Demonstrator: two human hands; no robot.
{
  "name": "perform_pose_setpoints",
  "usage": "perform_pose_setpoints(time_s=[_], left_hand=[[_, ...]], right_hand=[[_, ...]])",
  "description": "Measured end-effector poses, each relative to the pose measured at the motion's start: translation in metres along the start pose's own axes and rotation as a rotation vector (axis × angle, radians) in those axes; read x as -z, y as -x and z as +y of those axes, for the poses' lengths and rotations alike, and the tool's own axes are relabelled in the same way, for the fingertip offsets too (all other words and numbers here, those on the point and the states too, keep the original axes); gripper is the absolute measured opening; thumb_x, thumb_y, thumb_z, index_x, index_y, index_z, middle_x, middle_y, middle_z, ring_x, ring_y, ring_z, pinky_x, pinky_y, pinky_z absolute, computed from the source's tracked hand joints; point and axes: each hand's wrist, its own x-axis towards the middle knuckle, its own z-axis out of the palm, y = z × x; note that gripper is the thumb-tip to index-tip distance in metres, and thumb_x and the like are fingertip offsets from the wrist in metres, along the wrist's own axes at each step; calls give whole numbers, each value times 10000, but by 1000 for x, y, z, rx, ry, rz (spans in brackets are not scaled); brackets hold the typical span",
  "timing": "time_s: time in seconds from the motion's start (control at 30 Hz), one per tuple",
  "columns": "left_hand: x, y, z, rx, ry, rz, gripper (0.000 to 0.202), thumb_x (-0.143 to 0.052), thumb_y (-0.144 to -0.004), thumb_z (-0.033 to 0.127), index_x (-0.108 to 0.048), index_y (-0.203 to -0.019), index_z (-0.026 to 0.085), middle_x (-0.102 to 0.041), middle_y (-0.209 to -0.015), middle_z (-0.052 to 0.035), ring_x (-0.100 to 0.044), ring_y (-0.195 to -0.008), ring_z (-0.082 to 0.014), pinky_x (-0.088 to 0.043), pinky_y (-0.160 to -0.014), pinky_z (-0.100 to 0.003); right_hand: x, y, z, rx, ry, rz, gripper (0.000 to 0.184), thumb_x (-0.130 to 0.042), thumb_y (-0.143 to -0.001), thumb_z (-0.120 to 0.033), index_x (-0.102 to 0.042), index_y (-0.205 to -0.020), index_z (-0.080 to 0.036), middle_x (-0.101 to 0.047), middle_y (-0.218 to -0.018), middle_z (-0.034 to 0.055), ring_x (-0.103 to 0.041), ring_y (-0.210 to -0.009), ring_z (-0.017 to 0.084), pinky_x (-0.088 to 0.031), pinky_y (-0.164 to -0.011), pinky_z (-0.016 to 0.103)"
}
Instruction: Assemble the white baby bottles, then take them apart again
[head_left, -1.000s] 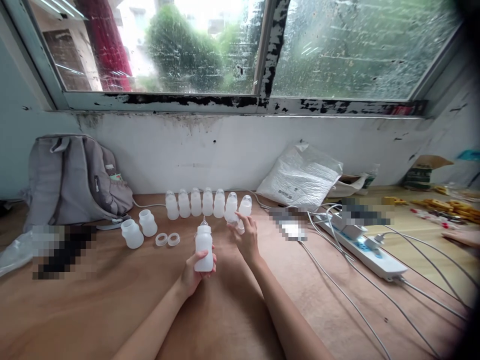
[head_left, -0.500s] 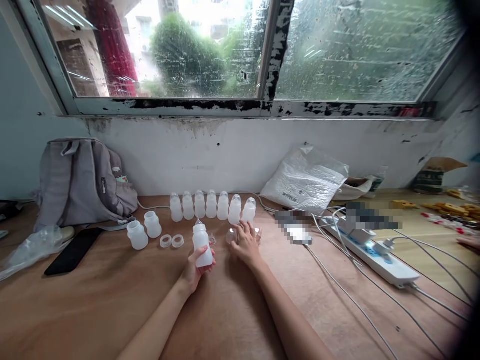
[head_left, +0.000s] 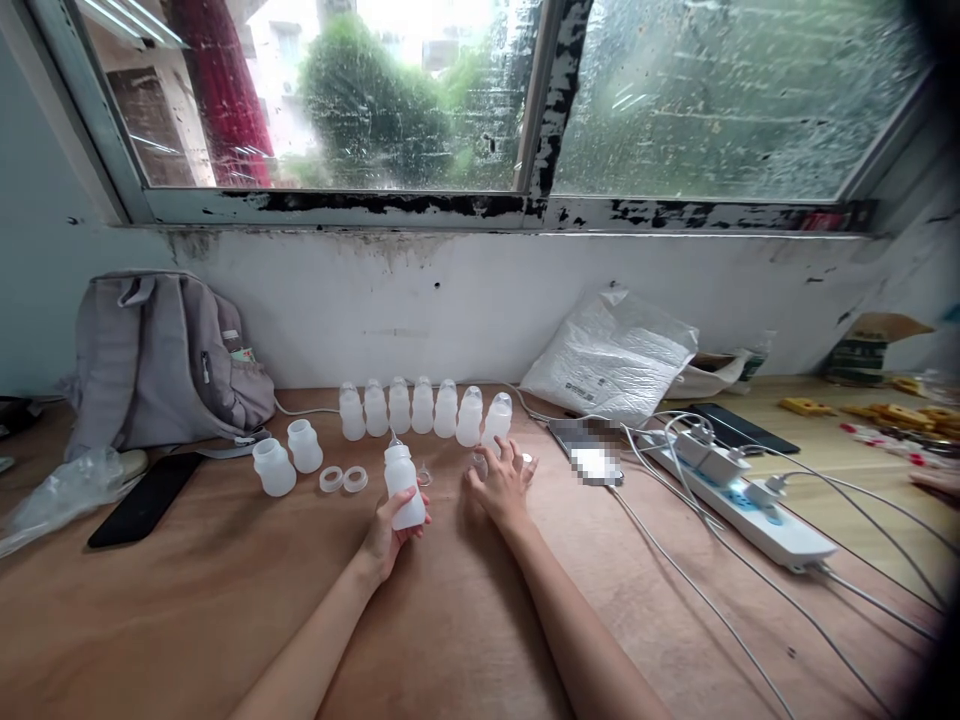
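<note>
My left hand (head_left: 386, 535) grips a small white plastic bottle (head_left: 402, 485) upright, with a clear teat on its top. My right hand (head_left: 504, 485) lies on the table with its fingers spread, beside a clear cap (head_left: 480, 462) near the fingertips. Behind both hands stands a row of several capped white bottles (head_left: 424, 408). To the left are two open bottles (head_left: 289, 458) and two white rings (head_left: 343, 479). A small clear teat (head_left: 424, 475) lies just right of the held bottle.
A grey backpack (head_left: 161, 360) leans on the wall at the left, with a black phone (head_left: 142, 500) and a clear bag before it. At the right are a white plastic bag (head_left: 611, 355), a power strip (head_left: 742, 500) with cables, and phones.
My right hand came down from the row of bottles and now rests flat on the table with fingers spread. The left hand keeps its hold on the bottle.
</note>
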Motion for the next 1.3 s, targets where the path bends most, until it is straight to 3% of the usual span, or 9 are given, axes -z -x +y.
perform_pose_setpoints(time_s=[0.13, 0.23, 0.4, 0.57, 0.77, 1.0, 1.1, 1.2, 1.3], left_hand=[[0, -2, -3, -79, -148, 18, 364, -578, -678, 385, -533, -945, 141, -599, -749, -26, -556, -559, -120, -378, -449, -207], [4, -4, -2, -263, -484, 122, 306, -622, -641, 376, -574, -834, 144, -606, -704, -33, -561, -592, -153, -384, -512, -234], [13, -1, 3, -477, -1023, 215, 344, -657, -600, 373, -573, -892, 212, -609, -698, -39, -571, -664, -225, -365, -591, -272], [7, 6, -6, -466, -1173, 143, 373, -632, -621, 356, -557, -964, 228, -608, -735, -56, -578, -687, -238, -357, -610, -275], [-3, 8, -7, -316, -954, -93, 246, -622, -548, 216, -561, -784, 183, -530, -588, 6, -483, -519, -148, -291, -489, -235], [-21, 24, -13, 210, -36, -492, 320, -463, -602, 311, -505, -847, 110, -540, -613, -30, -488, -423, -114, -235, -388, -211], [-14, 20, -14, 214, 146, -436, 329, -466, -644, 344, -494, -886, 123, -521, -646, -21, -467, -444, -86, -216, -392, -194], [1, 9, -7, 143, 198, -403, 330, -467, -668, 347, -492, -918, 134, -497, -658, -13, -445, -461, -76, -208, -400, -189], [12, 1, 1, 125, 149, -409, 347, -468, -677, 331, -496, -952, 121, -502, -665, -23, -458, -467, -84, -207, -398, -193]], right_hand=[[6, 0, -4, -1, -173, 104, 296, -473, -747, -300, -544, -1024, -223, -449, -1224, 96, -288, -1202, 284, -44, -974, 561], [16, 4, -18, 21, -501, 86, 220, -421, -800, -315, -574, -927, -221, -596, -1001, 61, -467, -1038, 234, -75, -1003, 498], [29, 16, -53, -163, -1262, -240, 263, -493, -772, -422, -567, -944, -237, -629, -921, 43, -538, -921, 216, -364, -852, 368], [30, 26, -71, -338, -1504, -498, 312, -660, -640, -390, -589, -863, -182, -645, -831, 44, -568, -809, 206, -422, -705, 308], [29, 30, -70, -435, -1622, -495, 194, -676, -610, -320, -565, -683, -178, -651, -764, 43, -579, -760, 205, -420, -610, 277], [46, 16, -50, -136, -1826, -995, 413, -624, -607, -475, -605, -891, -176, -626, -990, 84, -531, -989, 246, -403, -838, 365], [35, 10, -40, -149, -1568, -774, 434, -636, -625, -448, -597, -963, -179, -627, -952, 75, -566, -879, 212, -435, -762, 340], [14, 9, -35, -221, -1245, -418, 291, -685, -588, -381, -620, -783, -175, -628, -764, 37, -567, -692, 168, -453, -605, 286], [4, 11, -38, -258, -1233, -409, 286, -638, -629, -431, -603, -746, -172, -588, -653, 13, -522, -535, 128, -423, -451, 247]])
